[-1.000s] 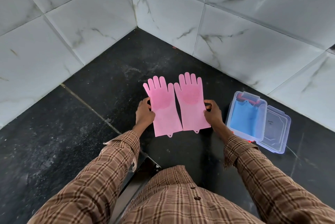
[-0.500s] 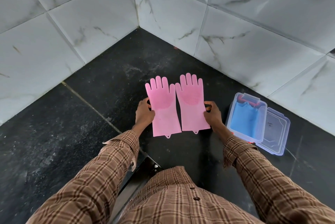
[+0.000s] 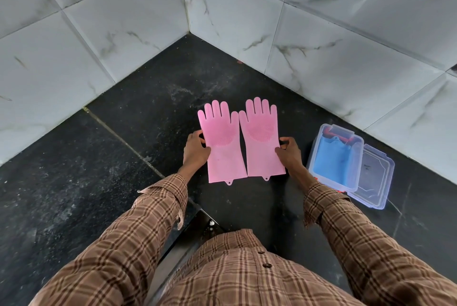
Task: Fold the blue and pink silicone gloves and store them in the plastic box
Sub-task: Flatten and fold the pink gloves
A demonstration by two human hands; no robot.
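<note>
Two pink gloves lie flat side by side, touching, on the black tabletop. Left hand pinches the outer edge of the left pink glove, fingers curled round it; right hand likewise grips the right pink glove. Blue glove sits in the open plastic box just right of them.

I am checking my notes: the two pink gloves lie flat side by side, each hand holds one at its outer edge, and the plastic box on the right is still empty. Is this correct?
Not quite: the plastic box is not empty; the head view shows blue gloves already inside it. The rest holds: the pink gloves lie flat side by side, held by the left hand and right hand.
</note>
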